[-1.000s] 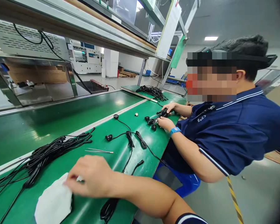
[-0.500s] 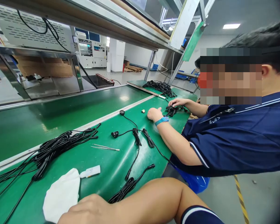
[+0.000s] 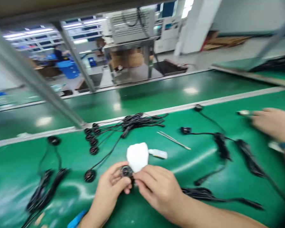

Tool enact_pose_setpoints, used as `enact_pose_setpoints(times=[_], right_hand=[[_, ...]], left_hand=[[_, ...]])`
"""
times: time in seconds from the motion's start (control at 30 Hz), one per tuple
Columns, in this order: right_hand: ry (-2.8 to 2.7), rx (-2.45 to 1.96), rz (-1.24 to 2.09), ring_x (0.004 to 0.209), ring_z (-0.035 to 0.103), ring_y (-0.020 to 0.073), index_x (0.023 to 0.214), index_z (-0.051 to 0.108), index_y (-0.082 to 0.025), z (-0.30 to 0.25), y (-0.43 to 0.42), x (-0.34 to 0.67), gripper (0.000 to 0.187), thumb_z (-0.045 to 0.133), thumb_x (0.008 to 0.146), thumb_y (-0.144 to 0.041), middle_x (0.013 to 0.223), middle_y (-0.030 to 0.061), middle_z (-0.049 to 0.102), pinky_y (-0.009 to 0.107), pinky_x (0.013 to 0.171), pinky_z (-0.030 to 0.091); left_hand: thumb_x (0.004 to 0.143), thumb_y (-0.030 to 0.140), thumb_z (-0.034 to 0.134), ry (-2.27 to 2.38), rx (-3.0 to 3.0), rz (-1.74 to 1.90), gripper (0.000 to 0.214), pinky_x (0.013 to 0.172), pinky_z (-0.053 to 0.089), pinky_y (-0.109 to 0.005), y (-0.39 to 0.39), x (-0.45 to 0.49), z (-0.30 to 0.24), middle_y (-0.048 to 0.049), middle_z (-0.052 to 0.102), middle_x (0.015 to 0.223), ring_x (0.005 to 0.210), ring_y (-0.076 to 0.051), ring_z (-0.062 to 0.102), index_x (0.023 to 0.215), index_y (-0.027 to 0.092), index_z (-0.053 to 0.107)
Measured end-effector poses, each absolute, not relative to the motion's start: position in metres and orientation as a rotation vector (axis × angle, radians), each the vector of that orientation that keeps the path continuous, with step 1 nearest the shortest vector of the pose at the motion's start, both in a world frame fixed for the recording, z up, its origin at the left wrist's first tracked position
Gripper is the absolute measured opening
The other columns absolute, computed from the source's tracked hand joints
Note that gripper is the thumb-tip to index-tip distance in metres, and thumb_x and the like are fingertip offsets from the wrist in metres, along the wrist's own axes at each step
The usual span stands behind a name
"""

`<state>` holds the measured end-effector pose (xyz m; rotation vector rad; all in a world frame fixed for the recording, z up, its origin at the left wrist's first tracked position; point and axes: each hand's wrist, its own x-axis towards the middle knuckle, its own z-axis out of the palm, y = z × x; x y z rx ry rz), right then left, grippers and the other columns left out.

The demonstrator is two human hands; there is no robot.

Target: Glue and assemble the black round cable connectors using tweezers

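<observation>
My left hand (image 3: 111,185) grips a small round black cable end (image 3: 126,171) between thumb and fingers, its ringed face turned up. My right hand (image 3: 158,185) is closed, with its thumb and fingertips pinched against the right edge of that piece; what lies between them is hidden. Just behind my hands lies a white cloth or pad (image 3: 137,155). A small white bottle with a narrow nozzle (image 3: 158,154) rests against its right side. Metal tweezers (image 3: 174,140) lie farther back on the green mat (image 3: 180,171).
A bundle of black cables (image 3: 135,123) with round ends lies behind my hands. Other coiled cables lie left (image 3: 46,190) and right (image 3: 220,145). At the right edge a co-worker's hand (image 3: 273,123) touches a small pale item. A slanted metal post (image 3: 38,76) stands at the left.
The view has swung left from the co-worker to the bench before me. Both my hands now show, together at the round cable end; before, only one forearm and hand showed at the bottom.
</observation>
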<state>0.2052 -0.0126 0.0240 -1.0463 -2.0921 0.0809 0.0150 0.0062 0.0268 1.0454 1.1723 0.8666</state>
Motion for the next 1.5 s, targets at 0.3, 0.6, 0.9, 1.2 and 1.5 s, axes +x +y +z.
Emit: enact_pose_setpoints(times=[0.3,0.6,0.9,1.2,1.5], right_hand=[[-2.046,-0.964,0.237,0.073,0.063,0.0158,0.103,0.061,-0.02,0.022,-0.017,0.206,0.013,0.054,0.096,-0.011,0.085,0.0018,0.067,0.029,0.066,0.046],[-1.915,-1.004,0.491,0.073,0.063,0.0146,0.102,0.058,-0.022,0.027,-0.022,0.204,0.013,0.054,0.093,-0.013,0.085,-0.0006,0.066,0.027,0.067,0.047],[-1.932,-0.977,0.424,0.069,0.056,0.0151,0.088,0.059,-0.02,0.022,-0.023,0.205,0.009,0.054,0.094,-0.015,0.078,0.0001,0.06,0.028,0.063,0.04],[-2.093,-0.961,0.207,0.066,0.048,0.0162,0.084,0.063,-0.019,0.026,-0.022,0.209,0.021,0.048,0.099,-0.017,0.074,0.0008,0.055,0.032,0.06,0.034],[-2.005,-0.989,0.329,0.067,0.056,0.0139,0.089,0.06,-0.02,0.031,-0.023,0.211,0.01,0.052,0.095,-0.019,0.078,0.0004,0.059,0.027,0.059,0.042]], left_hand=[[0.066,0.013,0.081,1.112,0.979,0.927,0.045,0.047,0.051,-0.017,0.001,0.015,0.037,-0.0003,0.073,0.071,0.053,-0.01,0.06,0.11,0.016,0.071],[0.069,0.021,0.087,0.97,1.073,0.875,0.045,0.057,0.05,-0.017,0.005,0.007,0.038,0.001,0.073,0.077,0.061,-0.009,0.062,0.11,0.021,0.069],[0.086,0.021,0.074,0.939,1.487,0.802,0.031,0.101,0.047,-0.034,0.002,0.0,0.049,-0.0041,0.07,0.117,0.114,-0.021,0.063,0.113,0.028,0.059],[0.09,0.004,0.062,0.908,2.126,0.835,0.037,0.102,0.048,-0.043,0.006,-0.001,0.045,-0.0062,0.07,0.119,0.118,-0.024,0.06,0.119,0.029,0.062],[0.09,0.015,0.063,1.022,2.071,0.904,0.037,0.104,0.051,-0.044,-0.002,0.003,0.037,-0.005,0.066,0.128,0.123,-0.027,0.06,0.123,0.033,0.059]])
